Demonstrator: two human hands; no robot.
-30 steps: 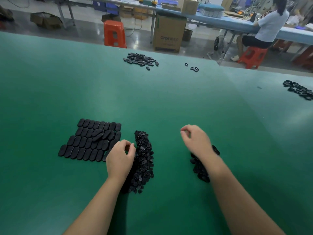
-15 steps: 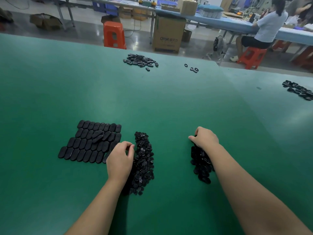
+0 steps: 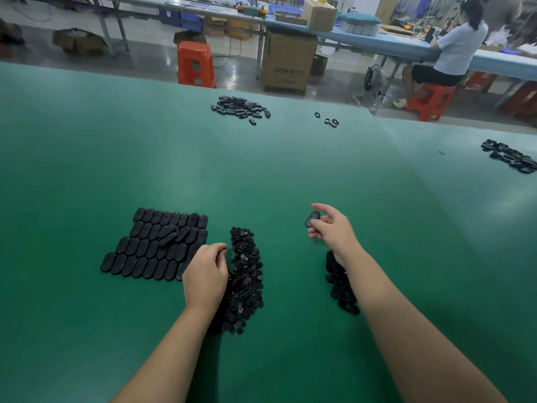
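Wide green table [image 3: 261, 170], glossy grey floor [image 3: 145, 64] beyond, orange stool [image 3: 196, 64], cardboard box [image 3: 287, 64], long blue workbench [image 3: 406, 48]

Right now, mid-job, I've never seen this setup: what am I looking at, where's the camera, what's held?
No machine here: these are a person's two bare hands, seen from one wide-angle camera worn on the head, looking forward and down. The green table carries a block of black oval pieces at the left, a heap of small black parts in the middle, and a smaller pile of ovals beside the right forearm. The right hand pinches one black oval piece above the table. The left hand rests curled at the heap's edge; whether it holds anything is hidden.
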